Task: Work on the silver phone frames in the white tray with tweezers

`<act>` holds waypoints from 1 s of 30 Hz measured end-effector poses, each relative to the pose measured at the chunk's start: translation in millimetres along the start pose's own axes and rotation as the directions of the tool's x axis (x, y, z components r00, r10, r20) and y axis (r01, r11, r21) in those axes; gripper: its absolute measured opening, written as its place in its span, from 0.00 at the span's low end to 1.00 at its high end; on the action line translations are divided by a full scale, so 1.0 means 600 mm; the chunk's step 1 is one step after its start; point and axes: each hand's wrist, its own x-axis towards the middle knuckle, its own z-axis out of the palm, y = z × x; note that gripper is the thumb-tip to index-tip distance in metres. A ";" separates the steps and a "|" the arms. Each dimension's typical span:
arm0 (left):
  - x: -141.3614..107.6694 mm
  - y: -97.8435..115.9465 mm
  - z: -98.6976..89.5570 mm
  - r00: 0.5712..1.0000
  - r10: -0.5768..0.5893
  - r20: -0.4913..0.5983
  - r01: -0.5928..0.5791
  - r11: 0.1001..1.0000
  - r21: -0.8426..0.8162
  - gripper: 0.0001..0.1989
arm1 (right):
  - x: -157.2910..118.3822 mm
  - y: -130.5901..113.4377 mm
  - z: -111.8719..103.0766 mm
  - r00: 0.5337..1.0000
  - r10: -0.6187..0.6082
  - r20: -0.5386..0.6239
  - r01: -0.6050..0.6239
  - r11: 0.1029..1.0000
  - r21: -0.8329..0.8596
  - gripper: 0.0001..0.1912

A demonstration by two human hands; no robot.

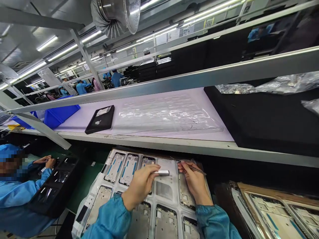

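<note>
Right fingers (185, 167) pinch tweezers (196, 169), left fingers (154, 170) a white part (163, 172).

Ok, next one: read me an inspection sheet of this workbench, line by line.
surface: green work mat under a white plastic tray; lilac shelf above.
job's things: phone mid-frames sit in the tray's pockets; a second tray of frames lies to the right.
clutter: on the shelf, stacked clear trays, a black case and a blue bin.
grips: left hand pinches a small white strip; right hand holds tweezers.
cables: nothing seen.
surroundings: a co-worker in blue works alongside; more blue-clad workers stand farther off.
</note>
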 end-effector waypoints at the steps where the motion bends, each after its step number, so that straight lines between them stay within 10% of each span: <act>1: -0.020 -0.002 0.012 0.999 0.050 0.012 -0.050 0.999 -0.009 0.12 | 0.000 0.000 0.001 1.000 0.001 -0.007 -0.001 1.000 0.002 0.21; 7: -0.122 -0.064 0.112 0.960 -0.001 0.281 0.041 0.990 -0.137 0.11 | -0.003 -0.001 0.005 1.000 -0.009 -0.012 0.009 1.000 -0.026 0.22; 12: -0.105 -0.084 0.103 0.883 -0.074 0.463 0.217 0.940 -0.264 0.09 | -0.009 -0.004 0.012 0.999 -0.035 0.000 0.034 0.994 -0.106 0.24; 19: -0.009 -0.123 0.107 0.936 -0.336 0.105 0.313 0.931 0.191 0.18 | -0.003 -0.025 0.029 0.992 -0.020 0.127 0.060 0.946 -0.318 0.27; 30: -0.001 -0.159 0.134 0.914 -0.374 0.156 0.298 0.881 0.366 0.27 | 0.031 -0.008 0.042 0.953 0.073 0.295 0.088 0.863 -0.498 0.34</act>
